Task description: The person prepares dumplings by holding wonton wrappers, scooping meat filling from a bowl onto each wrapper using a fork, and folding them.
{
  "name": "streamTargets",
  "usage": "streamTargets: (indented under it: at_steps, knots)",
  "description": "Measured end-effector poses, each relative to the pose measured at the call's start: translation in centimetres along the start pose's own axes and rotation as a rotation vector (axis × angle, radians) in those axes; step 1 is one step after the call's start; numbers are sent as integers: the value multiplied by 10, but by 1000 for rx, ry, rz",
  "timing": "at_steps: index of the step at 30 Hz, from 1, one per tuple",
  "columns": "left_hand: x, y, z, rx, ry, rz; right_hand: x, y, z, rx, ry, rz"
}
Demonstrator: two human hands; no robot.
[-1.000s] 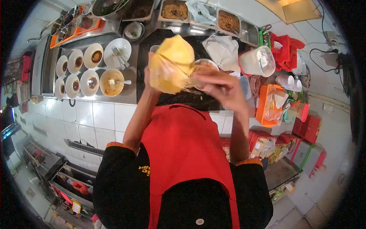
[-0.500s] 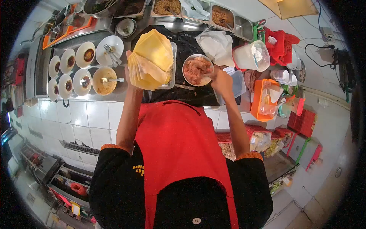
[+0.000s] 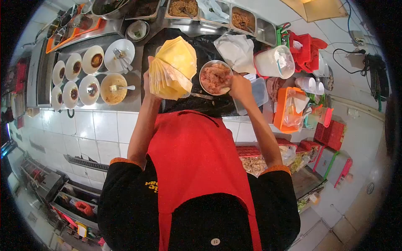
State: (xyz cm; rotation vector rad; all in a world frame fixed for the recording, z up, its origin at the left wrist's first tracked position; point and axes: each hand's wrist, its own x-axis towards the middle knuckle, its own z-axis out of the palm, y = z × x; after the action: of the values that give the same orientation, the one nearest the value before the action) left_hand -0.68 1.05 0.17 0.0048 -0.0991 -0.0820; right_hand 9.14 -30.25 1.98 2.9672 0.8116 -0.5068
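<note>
My left hand [image 3: 150, 85] is closed on a fanned stack of thin yellow wrappers [image 3: 176, 60], held above a clear container that is mostly hidden beneath it. A round white bowl of pink minced filling [image 3: 215, 78] stands to the right of the stack. At the bowl's right rim, my right hand [image 3: 241, 88] is closed in a fist; what it grips is too small to make out. A clear plastic lid [image 3: 256, 95] lies just right of that hand.
Several white bowls with dark sauce [image 3: 93, 60] and a plate with forks [image 3: 119, 55] stand at the left. Behind are metal food trays [image 3: 183, 8]. To the right are white paper [image 3: 235, 52], a white tub [image 3: 274, 62] and an orange basket [image 3: 284, 109].
My right hand has gone from the wrappers to the right side of the filling bowl. The wrapper stack moved away from the bowl to the left, then slightly back right.
</note>
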Motion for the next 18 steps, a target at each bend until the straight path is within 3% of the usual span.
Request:
streamTargets:
  at_steps: [6, 8, 11, 12, 13, 15, 18]
  knots:
    - [0, 3, 2, -1, -62, -34, 0, 11, 2, -56, 139, -112]
    - [-3, 3, 7, 84, -59, -1, -4, 13, -34, -66, 106, 44]
    - [-11, 9, -27, 104, 82, -2, -20, 26, -76, 334, 212, 24]
    - [-12, 2, -19, 60, -12, 59, -22, 23, -90, 472, 204, 9]
    - [-3, -3, -2, 13, -48, -7, -27, 9, -109, 479, 211, -10]
    - [2, -14, -2, 31, 31, -19, -42, -22, -143, 907, 336, -68]
    - [14, -31, 24, 47, 86, -111, -46, -57, -160, 1007, 423, -99]
